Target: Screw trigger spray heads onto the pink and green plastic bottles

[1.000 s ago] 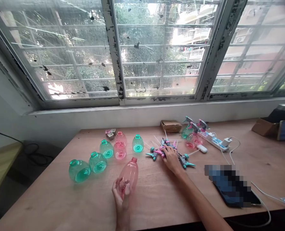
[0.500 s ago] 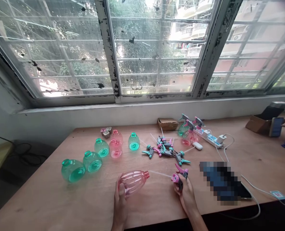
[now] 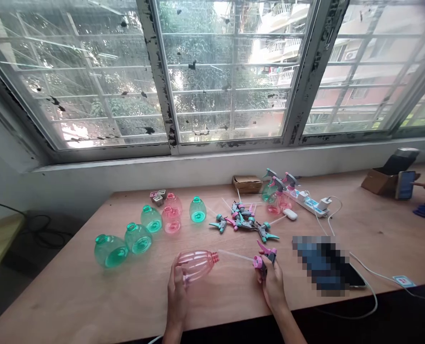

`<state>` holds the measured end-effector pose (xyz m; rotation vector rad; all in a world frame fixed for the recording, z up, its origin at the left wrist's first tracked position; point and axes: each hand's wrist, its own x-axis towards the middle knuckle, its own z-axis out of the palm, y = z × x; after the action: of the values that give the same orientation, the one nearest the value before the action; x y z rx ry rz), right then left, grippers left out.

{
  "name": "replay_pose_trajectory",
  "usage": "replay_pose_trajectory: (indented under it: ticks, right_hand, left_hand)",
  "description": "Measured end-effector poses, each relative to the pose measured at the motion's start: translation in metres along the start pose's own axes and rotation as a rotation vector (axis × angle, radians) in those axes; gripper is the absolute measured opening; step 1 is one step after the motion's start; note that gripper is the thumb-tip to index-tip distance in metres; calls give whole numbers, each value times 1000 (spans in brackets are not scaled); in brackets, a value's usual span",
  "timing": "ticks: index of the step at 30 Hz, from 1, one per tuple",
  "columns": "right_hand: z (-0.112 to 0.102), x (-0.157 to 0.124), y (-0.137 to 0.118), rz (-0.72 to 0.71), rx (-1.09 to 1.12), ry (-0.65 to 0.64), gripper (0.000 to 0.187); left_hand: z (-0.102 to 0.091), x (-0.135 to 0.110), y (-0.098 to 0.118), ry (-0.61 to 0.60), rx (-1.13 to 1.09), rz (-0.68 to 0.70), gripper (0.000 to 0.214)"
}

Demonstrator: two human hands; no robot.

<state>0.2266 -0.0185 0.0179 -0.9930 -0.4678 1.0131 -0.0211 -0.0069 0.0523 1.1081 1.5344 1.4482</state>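
As hands point(image 3: 177, 292) point(image 3: 274, 284) hold bottle point(image 3: 198, 264) and sprayer point(image 3: 258, 262), tube point(image 3: 235, 255) lies between

The left hand point(image 3: 177, 294) reached up from the bottom of the view, its wrist nearly straight, fingers and thumb curved in a wrapping grip. The right hand point(image 3: 274, 285) stood well apart at about the same height, fingers curled in a grasp, its forearm point(image 3: 290, 326) slanting up and leftward.

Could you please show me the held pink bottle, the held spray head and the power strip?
Held pink bottle point(image 3: 199, 264), head view: mid-body.
Held spray head point(image 3: 257, 262), head view: pink collar.
Power strip point(image 3: 311, 205), head view: upper face.
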Motion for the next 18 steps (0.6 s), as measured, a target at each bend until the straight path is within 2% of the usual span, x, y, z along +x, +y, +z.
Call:
replay_pose_trajectory:
  ticks: [3,8,15,18]
  right_hand:
    - [-1,0,0,-22,-13,4,28]
    - [-1,-1,3,-13,-103,-79,35]
    - [4,-9,-7,17,-228,-369,44]
    - [1,-13,-7,43,-197,-395,46]
  left_hand:
    - [-1,0,1,-10,-65,-76,67]
    - [-3,-1,0,-67,-55,-52,67]
    - [6,0,-15,-328,-85,-44,74]
    - [10,2,-24,-460,-146,-24,85]
